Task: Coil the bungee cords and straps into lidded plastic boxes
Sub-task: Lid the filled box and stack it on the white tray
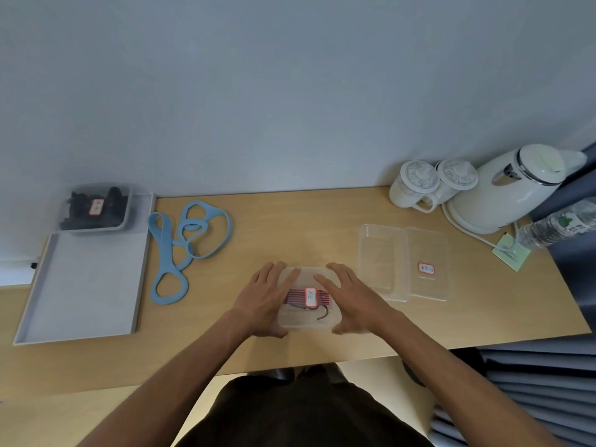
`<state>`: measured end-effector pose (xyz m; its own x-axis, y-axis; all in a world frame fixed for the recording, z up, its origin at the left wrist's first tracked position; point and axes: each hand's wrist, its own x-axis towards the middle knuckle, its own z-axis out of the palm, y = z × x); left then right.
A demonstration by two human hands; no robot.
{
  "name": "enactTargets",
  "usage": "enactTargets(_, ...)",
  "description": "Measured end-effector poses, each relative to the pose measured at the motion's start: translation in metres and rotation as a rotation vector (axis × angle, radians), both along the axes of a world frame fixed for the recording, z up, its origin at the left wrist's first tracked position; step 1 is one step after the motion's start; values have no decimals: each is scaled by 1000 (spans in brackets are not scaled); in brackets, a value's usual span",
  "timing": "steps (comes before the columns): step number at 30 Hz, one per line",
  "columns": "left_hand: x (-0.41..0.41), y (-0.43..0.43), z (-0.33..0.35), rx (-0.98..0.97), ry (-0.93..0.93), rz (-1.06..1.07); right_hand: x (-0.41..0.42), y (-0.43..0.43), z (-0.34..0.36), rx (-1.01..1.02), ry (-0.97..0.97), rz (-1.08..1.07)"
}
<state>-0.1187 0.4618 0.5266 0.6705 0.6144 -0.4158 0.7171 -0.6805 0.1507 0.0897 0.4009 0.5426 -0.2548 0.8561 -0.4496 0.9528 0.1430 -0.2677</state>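
A clear lidded plastic box [308, 317] sits at the table's near middle, with a coiled red bungee cord [295, 296] and dark hooks inside under a red-edged label. My left hand [267, 301] lies flat on its left side, fingers on the lid. My right hand [350, 296] presses the right side the same way. A light blue strap [190, 243] lies loose in loops to the left. An open clear box [383, 259] and its labelled lid [429, 266] rest to the right. A closed box of black cords [96, 208] stands on the grey tray [87, 285].
Two lidded white mugs [416, 185], a white kettle [512, 191] with its cord, a water bottle [561, 224] and a green paper note [511, 251] crowd the far right corner. A wall backs the wooden table [290, 227]. Blue fabric hangs at the right edge.
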Motion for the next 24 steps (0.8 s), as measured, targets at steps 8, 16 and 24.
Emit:
enactTargets(8,-2,0,-5,-38,-31,6,6,0,-5,-53,-13,59)
enactTargets(16,-4,-7,-11,-24,-151,132,-19,-7,-20,133,134,-224)
enactTargets(24,7,-20,-37,126,-298,336,-43,-9,-51,344,19,-353)
